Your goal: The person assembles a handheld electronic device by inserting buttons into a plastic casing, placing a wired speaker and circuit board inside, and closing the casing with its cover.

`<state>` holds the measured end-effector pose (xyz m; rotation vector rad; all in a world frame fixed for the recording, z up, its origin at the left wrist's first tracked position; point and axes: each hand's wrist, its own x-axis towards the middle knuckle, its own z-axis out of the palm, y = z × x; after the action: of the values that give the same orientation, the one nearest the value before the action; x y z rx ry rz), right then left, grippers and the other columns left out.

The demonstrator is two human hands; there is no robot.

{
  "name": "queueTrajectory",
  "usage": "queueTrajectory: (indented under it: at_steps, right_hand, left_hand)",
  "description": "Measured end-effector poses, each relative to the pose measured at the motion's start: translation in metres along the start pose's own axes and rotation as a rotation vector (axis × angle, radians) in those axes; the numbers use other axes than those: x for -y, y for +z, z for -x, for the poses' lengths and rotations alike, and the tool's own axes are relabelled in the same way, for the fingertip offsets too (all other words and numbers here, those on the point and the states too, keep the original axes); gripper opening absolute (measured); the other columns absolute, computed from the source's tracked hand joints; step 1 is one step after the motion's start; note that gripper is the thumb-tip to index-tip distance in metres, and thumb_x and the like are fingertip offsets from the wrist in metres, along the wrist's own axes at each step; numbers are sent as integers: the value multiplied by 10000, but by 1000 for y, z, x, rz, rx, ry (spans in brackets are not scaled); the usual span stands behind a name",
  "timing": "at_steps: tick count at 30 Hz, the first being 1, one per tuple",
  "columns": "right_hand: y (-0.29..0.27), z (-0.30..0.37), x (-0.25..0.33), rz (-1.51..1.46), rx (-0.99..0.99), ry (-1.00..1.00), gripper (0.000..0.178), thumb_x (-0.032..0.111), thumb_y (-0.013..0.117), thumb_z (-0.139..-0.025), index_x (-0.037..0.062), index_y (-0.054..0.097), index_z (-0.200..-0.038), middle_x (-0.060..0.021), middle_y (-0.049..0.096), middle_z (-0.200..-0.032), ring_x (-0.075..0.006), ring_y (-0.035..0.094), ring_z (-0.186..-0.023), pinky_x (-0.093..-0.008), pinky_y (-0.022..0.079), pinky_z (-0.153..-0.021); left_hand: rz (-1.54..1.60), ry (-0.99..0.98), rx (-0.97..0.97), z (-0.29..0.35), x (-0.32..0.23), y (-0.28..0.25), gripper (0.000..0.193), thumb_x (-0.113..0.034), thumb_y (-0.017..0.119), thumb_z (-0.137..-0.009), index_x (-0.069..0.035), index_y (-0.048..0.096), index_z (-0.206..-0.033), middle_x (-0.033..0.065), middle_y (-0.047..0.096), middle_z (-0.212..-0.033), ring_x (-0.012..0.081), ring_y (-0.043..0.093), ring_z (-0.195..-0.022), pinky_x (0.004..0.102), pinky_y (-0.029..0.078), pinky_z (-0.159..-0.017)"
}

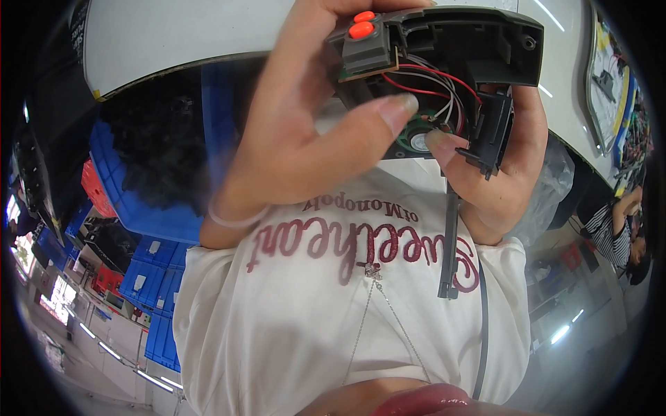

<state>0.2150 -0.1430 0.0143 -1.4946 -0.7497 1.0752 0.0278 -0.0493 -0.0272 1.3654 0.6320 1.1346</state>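
Observation:
A dark grey plastic housing [510,59] is raised in front of my chest with its hollow inside in view. Two orange buttons [361,29] sit at its upper left. Thin red and white wires [433,82] run through it to a green board with a round silver part [420,142]. My left hand [305,149] grips the housing's left end, fingers behind the top edge, thumb stretched over the wires. With its thumb by the silver part, my right hand [489,184] holds the lower right side, around a black plastic piece [492,132]. A long dark strip [449,243] hangs below.
At the left a blue crate [166,225] holds a heap of black parts, with stacked blue bins [149,277] beyond. A white tabletop [180,35] lies behind the housing. A clear plastic bag [551,184] and another person's striped sleeve [602,225] are at the right.

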Motion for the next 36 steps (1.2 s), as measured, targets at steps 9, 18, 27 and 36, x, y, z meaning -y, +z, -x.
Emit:
queueTrajectory:
  at_steps: [9,18,27,36]
  right_hand:
    - [-9,-4,-8,115,65,-110,794,-49,749,-669,-84,457,-1407,-157,616,-1240,-254,660,-1129,-329,507,-987]
    - [-6,-2,-11,26,34,-36,803,-58,737,-670,-95,449,-1419,-166,624,-1253,-250,654,-1136,-340,497,-1002]
    - [-15,-4,-13,-108,66,28,813,-95,725,-676,-96,433,-1435,-189,636,-1255,-256,659,-1112,-353,507,-992]
    - [9,-18,8,-217,246,103,682,-91,700,-702,-77,505,-1355,-147,656,-1181,-207,654,-1042,-310,505,-932]
  left_hand:
    - [26,-28,-1,0,3,8,734,-328,712,-887,33,398,-1444,180,548,-1337,265,568,-1222,380,464,-1039]
    - [51,-63,0,1,5,20,754,-347,713,-887,34,389,-1451,182,541,-1349,266,565,-1227,383,460,-1046]
    - [84,-96,12,2,5,17,774,-366,715,-887,35,379,-1458,185,534,-1361,268,562,-1233,385,456,-1053]
    - [117,-123,30,3,3,13,795,-384,716,-887,37,369,-1465,187,527,-1373,269,559,-1239,388,452,-1060]
